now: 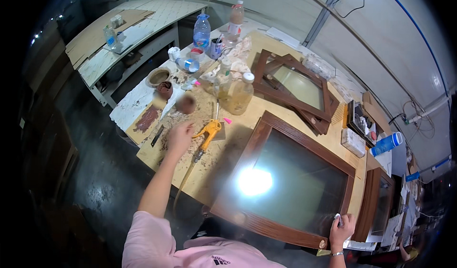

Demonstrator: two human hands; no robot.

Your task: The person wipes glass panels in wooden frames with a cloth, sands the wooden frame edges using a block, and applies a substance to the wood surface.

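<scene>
A brown wooden cabinet door (345, 189) with a glass panel (300, 182) lies on the table in front of me, a bright lamp mirrored in the glass. My right hand (343, 229) is at its near right corner, fingers closed round a small whitish thing whose kind does not show. My left hand (181, 137) reaches over the table's left part, its fingers smeared by motion. Just right of it lies a yellow air blow gun (209, 131) with a hose. A blurred brown lump (185, 104) shows beyond that hand. A flat dark blade (157, 136) lies to its left.
More brown frames (295, 84) are stacked at the back. A jug of yellowish liquid (239, 94), a brown-smeared cup (164, 90) and a blue-tinted bottle (202, 31) stand among scraps. Blue bottle (386, 144) lies at the right. Another table (143, 18) stands at the far left.
</scene>
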